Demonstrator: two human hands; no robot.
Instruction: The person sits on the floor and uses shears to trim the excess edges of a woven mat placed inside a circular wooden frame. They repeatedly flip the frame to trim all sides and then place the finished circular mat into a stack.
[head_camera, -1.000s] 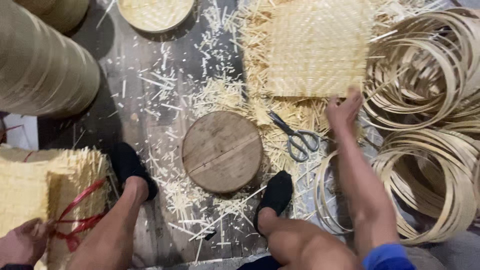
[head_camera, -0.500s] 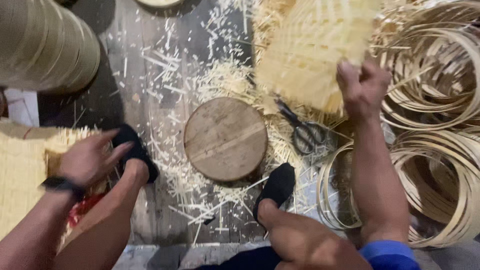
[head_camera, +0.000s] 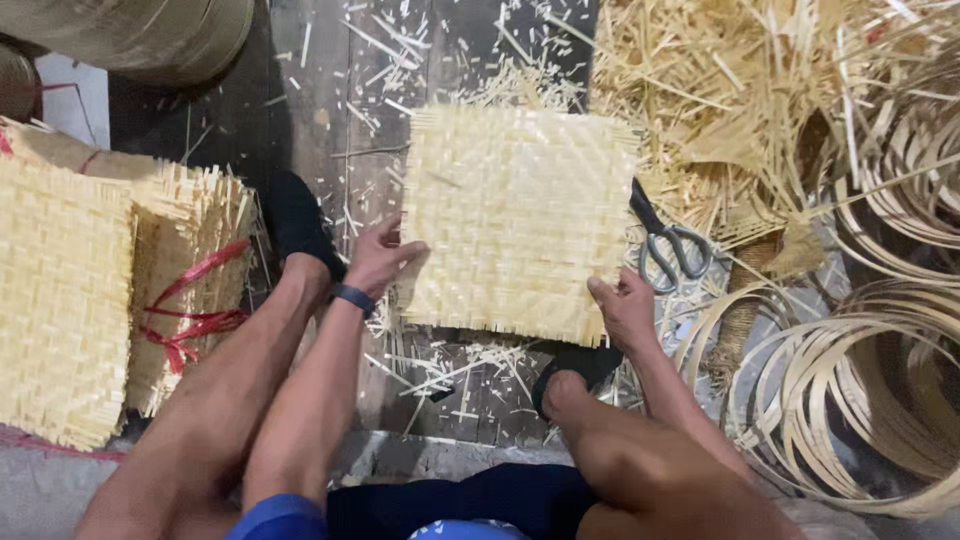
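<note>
Hands (head_camera: 385, 258) (head_camera: 625, 310) hold woven mat (head_camera: 515, 220) by edges

Your left hand (head_camera: 382, 258) fingertips tucked behind woven mat (head_camera: 515, 222) edge. Mat hides floor beneath and one scissors (head_camera: 668, 245) blade tip. Your right shoe (head_camera: 583, 368) mostly behind right hand (head_camera: 622, 312) and knee. Bamboo hoops (head_camera: 860, 390) cut by right edge. Mat stack (head_camera: 60, 300) cut by left edge. Big roll (head_camera: 140, 35) cropped at top.

Matt, rough woven bamboo mat (head_camera: 515, 220); glossy metal scissors (head_camera: 668, 243); worn wooden floor (head_camera: 320, 90).
</note>
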